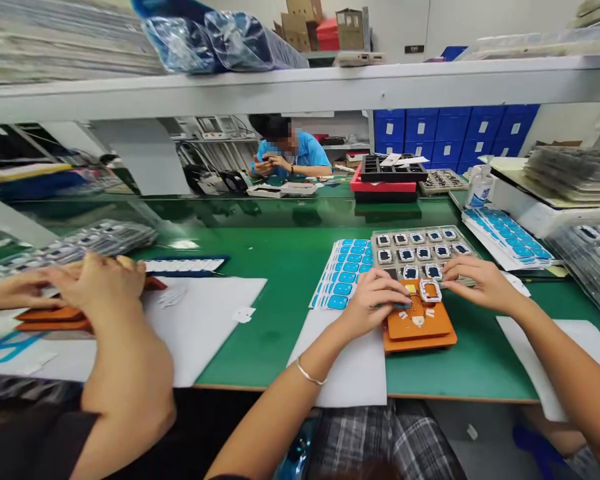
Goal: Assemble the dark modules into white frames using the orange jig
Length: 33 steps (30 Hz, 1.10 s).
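Note:
My left hand (373, 303) rests at the left side of a stepped orange fixture block (425, 330), its fingers bent together. A small bluish piece (403, 305) shows at its fingertips, too small to make out. On the right, the fingertips of my right hand (475, 283) meet the edge of a white square housing (431, 291) at the block's back right corner. Small white pieces (418, 321) and a yellow square (411, 289) lie on the block. Right behind it is a clear tray (473, 248) of similar white housings with dark centres.
Sheets of blue stickers (347, 270) lie left of the tray, more sticker sheets (510, 237) to its right. White paper (350, 367) lies below my left forearm. A co-worker's hands (100, 287) work at left; another person (293, 150) sits opposite. A shelf (300, 87) spans above.

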Available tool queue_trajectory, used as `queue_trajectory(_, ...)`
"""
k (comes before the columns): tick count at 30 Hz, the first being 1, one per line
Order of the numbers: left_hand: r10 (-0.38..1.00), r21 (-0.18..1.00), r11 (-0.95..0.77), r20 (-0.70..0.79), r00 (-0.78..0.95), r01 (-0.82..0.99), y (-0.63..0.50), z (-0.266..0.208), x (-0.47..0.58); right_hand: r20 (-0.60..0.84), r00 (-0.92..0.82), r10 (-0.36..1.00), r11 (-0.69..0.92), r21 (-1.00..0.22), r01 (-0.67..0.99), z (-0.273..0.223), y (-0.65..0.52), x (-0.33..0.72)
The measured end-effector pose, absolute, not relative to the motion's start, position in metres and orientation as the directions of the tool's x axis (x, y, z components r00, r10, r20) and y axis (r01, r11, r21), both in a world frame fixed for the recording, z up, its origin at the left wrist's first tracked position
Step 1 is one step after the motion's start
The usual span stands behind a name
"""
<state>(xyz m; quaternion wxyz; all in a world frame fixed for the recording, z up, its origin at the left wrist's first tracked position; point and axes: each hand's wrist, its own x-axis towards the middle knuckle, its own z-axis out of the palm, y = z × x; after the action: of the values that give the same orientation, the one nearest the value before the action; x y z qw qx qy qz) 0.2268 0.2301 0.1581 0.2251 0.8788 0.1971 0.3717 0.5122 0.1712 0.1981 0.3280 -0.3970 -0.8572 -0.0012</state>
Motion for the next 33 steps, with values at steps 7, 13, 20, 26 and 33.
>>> queue_trajectory(7,0.452,0.454,-0.855,0.418,0.788,0.25,0.219,0.164,0.229,0.516,-0.525,0.677,0.7,-0.231,0.676,0.194,0.169,0.51)
queue_trajectory(13,0.434,0.378,-0.879,0.379,0.817,0.291,0.218,0.167,0.224,0.514,-0.515,0.686,0.696,-0.254,0.672,0.19,0.169,0.507)
queue_trajectory(20,0.335,0.264,-0.938,0.521,0.785,0.224,0.223,0.158,0.226,0.498,-0.515,0.697,0.686,-0.255,0.681,0.188,0.168,0.506)
queue_trajectory(26,0.293,0.269,-0.946,0.459,0.839,0.183,0.223,0.16,0.225,0.485,-0.52,0.703,0.681,-0.251,0.688,0.188,0.17,0.506)
queue_trajectory(33,0.275,0.258,-0.95,0.419,0.865,0.177,0.223,0.164,0.223,0.491,-0.515,0.702,0.69,-0.291,0.663,0.188,0.17,0.504)
